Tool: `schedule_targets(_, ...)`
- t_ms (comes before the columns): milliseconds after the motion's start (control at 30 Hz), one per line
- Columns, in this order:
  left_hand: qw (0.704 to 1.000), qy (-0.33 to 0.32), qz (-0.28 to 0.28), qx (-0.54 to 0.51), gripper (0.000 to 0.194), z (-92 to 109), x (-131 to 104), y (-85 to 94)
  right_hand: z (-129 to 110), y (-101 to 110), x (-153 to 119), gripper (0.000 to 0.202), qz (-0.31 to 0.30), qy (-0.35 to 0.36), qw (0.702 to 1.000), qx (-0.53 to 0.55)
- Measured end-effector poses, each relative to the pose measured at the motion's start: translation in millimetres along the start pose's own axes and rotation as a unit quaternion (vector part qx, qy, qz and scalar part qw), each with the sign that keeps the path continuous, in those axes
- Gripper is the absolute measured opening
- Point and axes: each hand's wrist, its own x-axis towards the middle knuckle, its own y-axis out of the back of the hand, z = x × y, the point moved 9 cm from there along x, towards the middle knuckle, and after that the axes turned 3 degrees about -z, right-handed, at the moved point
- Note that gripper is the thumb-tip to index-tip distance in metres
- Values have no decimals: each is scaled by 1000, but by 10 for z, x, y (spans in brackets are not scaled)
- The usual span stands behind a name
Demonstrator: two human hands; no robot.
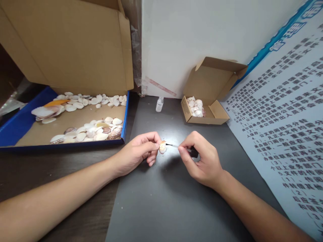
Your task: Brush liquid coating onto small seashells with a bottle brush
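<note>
Between the thumb and fingers of my left hand (142, 149) is a small whitish seashell (162, 148) with a brownish upper edge. My right hand (199, 158) pinches a thin brush (172, 145) with a black cap-like end, partly hidden in the palm. The brush's dark tip meets the shell's upper right edge, as far as I can see. Beyond my hands, a small clear glass bottle (159, 105) with a white label stands upright, its neck uncapped.
On the left stands a blue-sided cardboard box (123, 131), lid raised, with rows of shells (88, 131) inside. A smaller open carton (207, 120) at the back right holds more shells (195, 107). A printed sheet (275, 134) rises along the right; a pale wall (202, 30) stands behind.
</note>
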Motion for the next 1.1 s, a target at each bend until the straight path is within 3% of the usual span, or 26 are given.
schedule_targets(267,1000,-4,1,9,14,4,-5,2,59,-81,-13,14,-40,-29,999,-12)
schedule_targets(400,1000,-3,4,17,15,7,-5,3,61,-31,6,15,-26,-35,999,-30)
schedule_targets(567,1000,-7,7,25,15,9,-1,7,-38,-16,9,15,-7,8,1000,7)
schedule_targets(733,1000,-5,1,20,13,-4,-4,9,41,-102,-4,13,-40,-28,999,-13)
schedule_targets(933,1000,-11,3,23,14,9,-5,12,78,-61,12,16,-31,-46,998,-44)
schedule_targets(1100,1000,-15,5,25,14,11,0,7,31,-40,-2,14,-10,-21,1000,9)
